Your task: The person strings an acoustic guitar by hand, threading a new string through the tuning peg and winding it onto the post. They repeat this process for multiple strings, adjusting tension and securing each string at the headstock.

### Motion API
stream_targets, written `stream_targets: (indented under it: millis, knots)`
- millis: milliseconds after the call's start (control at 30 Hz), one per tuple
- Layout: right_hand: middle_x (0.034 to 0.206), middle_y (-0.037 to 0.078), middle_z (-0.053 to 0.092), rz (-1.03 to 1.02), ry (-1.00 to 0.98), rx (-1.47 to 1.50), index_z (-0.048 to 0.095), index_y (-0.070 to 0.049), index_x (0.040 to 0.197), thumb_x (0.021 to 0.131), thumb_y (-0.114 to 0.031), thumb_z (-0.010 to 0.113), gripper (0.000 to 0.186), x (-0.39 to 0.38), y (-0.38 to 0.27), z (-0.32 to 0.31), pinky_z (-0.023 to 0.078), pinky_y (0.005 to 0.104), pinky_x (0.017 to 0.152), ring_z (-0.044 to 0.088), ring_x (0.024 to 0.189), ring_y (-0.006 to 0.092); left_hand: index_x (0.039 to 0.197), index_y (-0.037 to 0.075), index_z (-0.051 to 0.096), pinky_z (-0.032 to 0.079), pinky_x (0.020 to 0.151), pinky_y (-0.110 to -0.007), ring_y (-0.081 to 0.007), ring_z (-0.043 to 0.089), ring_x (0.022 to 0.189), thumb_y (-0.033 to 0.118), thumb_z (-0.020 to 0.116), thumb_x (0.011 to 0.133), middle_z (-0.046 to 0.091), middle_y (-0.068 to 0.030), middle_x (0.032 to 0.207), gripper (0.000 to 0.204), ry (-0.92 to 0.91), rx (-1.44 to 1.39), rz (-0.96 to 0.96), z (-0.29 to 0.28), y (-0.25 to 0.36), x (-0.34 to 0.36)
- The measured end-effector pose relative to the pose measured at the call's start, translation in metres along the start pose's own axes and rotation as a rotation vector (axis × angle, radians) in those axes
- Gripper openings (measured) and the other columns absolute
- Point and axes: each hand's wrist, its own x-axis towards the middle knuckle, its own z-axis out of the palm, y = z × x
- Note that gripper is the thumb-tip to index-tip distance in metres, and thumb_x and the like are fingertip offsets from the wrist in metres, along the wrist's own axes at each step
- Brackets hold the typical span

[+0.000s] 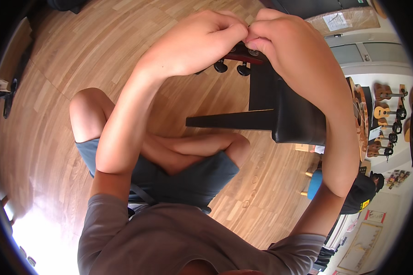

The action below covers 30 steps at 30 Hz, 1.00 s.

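My left hand point(202, 41) and my right hand point(287, 41) meet at the far edge of the view, thumbs and fingertips pinched together. Whatever lies between the fingertips is too small or hidden to make out. Just beneath them shows part of a dark red guitar headstock point(245, 56), with black tuning pegs point(220, 67) sticking out toward me and a metal tuner post point(253, 52) by my right fingers. My hands cover most of the headstock. Under and beside it stands a black padded bench point(300, 114), one dark leg point(229, 121) pointing left.
I sit cross-legged on a wood floor point(110, 50). Several small guitars or ukuleles point(383, 112) hang on the right wall. A blue stool point(315, 184) and a black bag point(360, 195) are at the right, and a wrapped brown package point(353, 20) lies at the far right.
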Motion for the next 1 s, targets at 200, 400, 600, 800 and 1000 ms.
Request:
stream_targets:
  millis: [200, 400, 600, 800, 1000]
  knots:
    - [0.088, 0.019, 0.068, 0.015, -0.242, 0.006, 0.072, 0.002, 0.092, 0.093, -0.013, 0.071, 0.015, 0.021, 0.013, -0.014, 0.051, 0.0454, 0.074, 0.068, 0.083, 0.0357, 0.120, 0.004, 0.066, 0.049, 0.068, -0.027, -0.0085, 0.062, 0.079, 0.018, 0.056, 0.103, 0.071, -0.0030, 0.090, 0.024, 0.104, -0.100, 0.011, 0.008, -0.001, -0.003]
    - [0.079, 0.023, 0.072, 0.159, -0.556, 0.065, 0.076, 0.000, 0.088, 0.090, -0.011, 0.066, 0.015, 0.052, 0.004, -0.039, 0.055, 0.0449, 0.074, 0.072, 0.075, 0.0355, 0.101, 0.003, 0.065, 0.046, 0.063, -0.025, -0.0061, 0.058, 0.073, 0.011, 0.070, 0.094, 0.070, -0.0008, 0.094, 0.012, 0.235, 0.017, 0.122, 0.012, -0.006, -0.007]
    - [0.080, 0.016, 0.076, 0.242, -0.771, 0.127, 0.077, 0.001, 0.092, 0.092, -0.013, 0.068, 0.017, 0.075, -0.009, -0.052, 0.056, 0.0392, 0.070, 0.072, 0.071, 0.0265, 0.085, 0.006, 0.074, 0.045, 0.062, -0.025, -0.0088, 0.060, 0.074, 0.012, 0.089, 0.084, 0.072, -0.0006, 0.100, 0.016, 0.335, 0.131, 0.363, 0.016, -0.008, -0.013]
    - [0.081, 0.015, 0.076, 0.045, -0.671, 0.285, 0.079, 0.002, 0.098, 0.092, -0.013, 0.068, 0.019, 0.060, 0.040, -0.027, 0.056, 0.0360, 0.069, 0.071, 0.071, 0.0215, 0.094, 0.010, 0.085, 0.056, 0.069, -0.029, -0.0152, 0.070, 0.082, 0.009, 0.092, 0.082, 0.074, -0.0042, 0.110, 0.014, 0.431, 0.194, 0.514, 0.027, -0.015, -0.012]
    - [0.079, 0.013, 0.076, 0.037, -0.592, 0.384, 0.078, 0.003, 0.097, 0.094, -0.013, 0.067, 0.019, 0.049, 0.031, -0.045, 0.055, 0.0351, 0.067, 0.070, 0.069, 0.0209, 0.097, 0.009, 0.085, 0.060, 0.070, -0.029, -0.0158, 0.073, 0.086, 0.005, 0.090, 0.082, 0.072, -0.0041, 0.110, 0.016, 0.504, 0.311, 0.596, 0.036, -0.017, -0.013]
